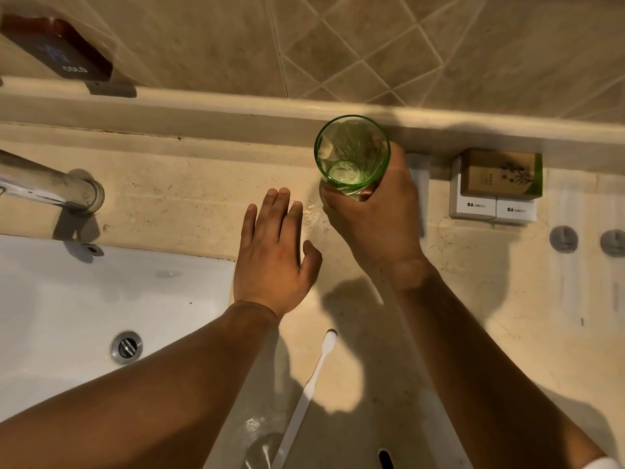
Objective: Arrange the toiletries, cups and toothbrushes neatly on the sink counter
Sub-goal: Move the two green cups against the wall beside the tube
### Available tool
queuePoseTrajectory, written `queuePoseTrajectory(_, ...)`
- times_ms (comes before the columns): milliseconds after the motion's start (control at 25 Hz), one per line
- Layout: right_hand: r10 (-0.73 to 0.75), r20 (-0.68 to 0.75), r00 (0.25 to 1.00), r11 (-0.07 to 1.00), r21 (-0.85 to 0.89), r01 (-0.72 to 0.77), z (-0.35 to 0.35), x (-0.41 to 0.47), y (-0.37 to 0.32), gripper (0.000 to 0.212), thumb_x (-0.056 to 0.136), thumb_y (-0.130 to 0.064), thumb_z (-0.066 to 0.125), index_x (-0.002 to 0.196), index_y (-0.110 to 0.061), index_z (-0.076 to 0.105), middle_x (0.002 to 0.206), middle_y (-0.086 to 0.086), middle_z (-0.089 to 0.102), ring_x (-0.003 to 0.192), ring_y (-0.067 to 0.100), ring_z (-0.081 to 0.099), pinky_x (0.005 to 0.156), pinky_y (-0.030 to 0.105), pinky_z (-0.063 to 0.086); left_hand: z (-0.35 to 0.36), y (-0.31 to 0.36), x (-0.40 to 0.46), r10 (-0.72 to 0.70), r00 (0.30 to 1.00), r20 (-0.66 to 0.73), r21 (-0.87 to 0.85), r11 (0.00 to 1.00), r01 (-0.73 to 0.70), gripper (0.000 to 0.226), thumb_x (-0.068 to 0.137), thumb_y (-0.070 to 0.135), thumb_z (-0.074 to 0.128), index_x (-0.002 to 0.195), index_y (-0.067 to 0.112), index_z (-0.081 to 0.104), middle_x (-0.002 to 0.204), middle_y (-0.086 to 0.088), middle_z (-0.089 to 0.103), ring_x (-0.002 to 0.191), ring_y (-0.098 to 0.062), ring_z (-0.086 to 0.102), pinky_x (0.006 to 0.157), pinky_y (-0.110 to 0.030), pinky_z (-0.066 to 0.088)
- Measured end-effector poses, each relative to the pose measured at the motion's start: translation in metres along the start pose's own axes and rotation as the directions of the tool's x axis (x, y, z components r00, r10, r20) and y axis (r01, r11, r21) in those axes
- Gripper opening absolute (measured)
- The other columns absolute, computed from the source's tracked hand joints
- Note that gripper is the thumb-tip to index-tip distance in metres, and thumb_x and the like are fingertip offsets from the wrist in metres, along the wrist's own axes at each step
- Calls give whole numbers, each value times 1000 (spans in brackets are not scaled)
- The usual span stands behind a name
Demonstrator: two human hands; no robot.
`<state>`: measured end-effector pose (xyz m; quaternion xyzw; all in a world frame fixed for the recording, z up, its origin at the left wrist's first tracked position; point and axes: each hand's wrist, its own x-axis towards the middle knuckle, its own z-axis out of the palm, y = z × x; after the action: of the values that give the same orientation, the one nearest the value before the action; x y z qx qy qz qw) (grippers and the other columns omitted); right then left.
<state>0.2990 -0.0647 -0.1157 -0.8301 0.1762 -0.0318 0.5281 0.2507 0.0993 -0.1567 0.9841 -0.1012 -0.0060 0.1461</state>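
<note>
Right-hand fingers (329, 192) are being wrapped around the empty green glass (351, 154), apparently for upright placement by the back ledge near the small boxes (493, 184), while the left hand (275, 248) is being held open, empty, above the tabletop (189, 198).

Boxes (495, 184) right of cup (352, 154), toothbrush (309, 390) nearer.

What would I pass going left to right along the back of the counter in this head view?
Faucet → left hand → green glass, held in the right hand → stacked toiletry boxes → two round grey caps.
</note>
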Motion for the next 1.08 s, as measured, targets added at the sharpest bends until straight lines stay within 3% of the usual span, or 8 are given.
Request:
queuePoseTrajectory(240, 43, 51, 998, 997, -68, -40, -14, -7, 0, 99, 69, -43, 92, 151, -20, 40, 145, 1, 50, 131, 16, 53, 104, 34, 54, -6, 3, 0, -4, 999, 33, -17, 1000, 5, 61, 95, 33, 43, 150, 8, 43, 165, -13, 30, 157, -27, 18, 129, -50, 11)
queuePoseTrajectory(320, 32, 43, 999, 997, -66, -29, -21, -23, 2, 98, 73, -38, 90, 153, -18, 38, 144, 3, 50, 121, 13, 58, 95, 23, 56, -8, 4, 0, 1, 999, 39, -24, 1000, 0, 61, 95, 32, 43, 150, 6, 43, 165, -14, 31, 157, -28, 18, 129, -51, 11)
queuePoseTrajectory(440, -77, 18, 997, 997, -24, 77, -31, -68, 11, 67, 88, -21, 80, 143, -3, 48, 124, 12, 61, 81, 13, 62, 66, 11, 51, -8, 4, 0, 3, 1000, 27, -37, 999, -2, 60, 95, 31, 44, 150, 6, 43, 164, -15, 31, 157, -29, 19, 128, -52, 12)
queuePoseTrajectory(600, -195, 275, 942, 970, -85, 226, -49, -129, 26, 16, 93, -4, 70, 107, -11, 69, 93, -5, 64, 73, 3, 62, 66, 7, 44, -11, 4, -2, 8, 1000, 15, -57, 998, -7, 59, 94, 28, 47, 149, 5, 45, 163, -17, 34, 156, -31, 21, 128, -51, 12)
queuePoseTrajectory(680, -192, 532, 825, 964, -53, 259, -55, -156, 32, 24, 91, -1, 70, 108, -18, 69, 96, -12, 60, 75, -2, 59, 67, 4, 41, -12, 6, -3, -6, 1000, 24, -33, 999, 6, 60, 94, 30, 45, 149, 5, 45, 163, -17, 34, 156, -31, 21, 129, -51, 12)
queuePoseTrajectory(800, -220, 811, 543, 920, -12, 391, -58, -185, 39, 49, 85, -2, 73, 130, -21, 62, 121, -8, 56, 103, -1, 54, 90, 9, 41, -11, 7, -1, -16, 999, 38, 0, 1000, 16, 62, 94, 35, 42, 151, 8, 44, 165, -15, 31, 156, -29, 20, 129, -48, 10)
queuePoseTrajectory(920, -307, 897, 317, 851, 110, 513, -52, -210, 41, 74, 80, -13, 68, 149, -22, 43, 144, 8, 54, 131, 19, 46, 118, 19, 27, -10, 6, -2, -18, 999, 42, -9, 1000, 19, 62, 94, 34, 43, 150, 8, 44, 165, -14, 31, 157, -27, 20, 129, -47, 9)
queuePoseTrajectory(1080, -238, 971, 21, 865, 202, 460, -41, -234, 40, 93, 86, -35, 71, 160, -38, 14, 163, -6, 30, 144, 13, 33, 117, 22, 25, -10, 5, -1, -26, 999, 24, -21, 999, 26, 61, 94, 34, 45, 150, 8, 45, 165, -13, 32, 156, -27, 20, 129, -48, 9)
